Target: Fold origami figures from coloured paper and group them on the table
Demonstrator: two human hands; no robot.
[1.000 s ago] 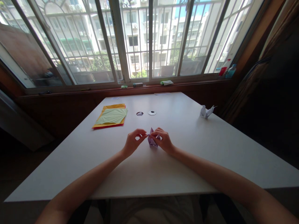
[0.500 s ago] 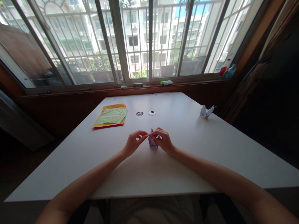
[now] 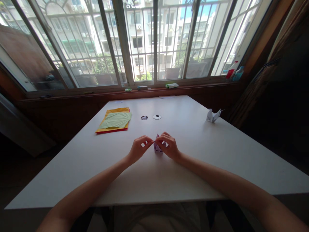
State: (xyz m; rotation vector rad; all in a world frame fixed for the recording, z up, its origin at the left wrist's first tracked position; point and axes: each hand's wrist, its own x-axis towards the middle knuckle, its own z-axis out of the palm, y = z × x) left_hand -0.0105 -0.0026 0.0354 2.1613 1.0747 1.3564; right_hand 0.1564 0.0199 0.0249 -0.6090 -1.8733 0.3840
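Observation:
A small folded purple paper figure stands on the white table in front of me. Its pointed top rises between my hands, and my fingers cover part of it. My left hand pinches a thin tip at the figure's left side between thumb and forefinger. From the other side, my right hand pinches the same part close to the left fingertips, its fingers lying over the figure's right half.
Folded pale green paper lies on yellow and red sheets at the left. A white origami crane stands near the right edge. Two round table holes lie beyond my hands. Bottles and small items line the windowsill.
Both hands keep their pinch, with only a tiny shift of the fingertips. The purple figure's top has moved very slightly to the right and down.

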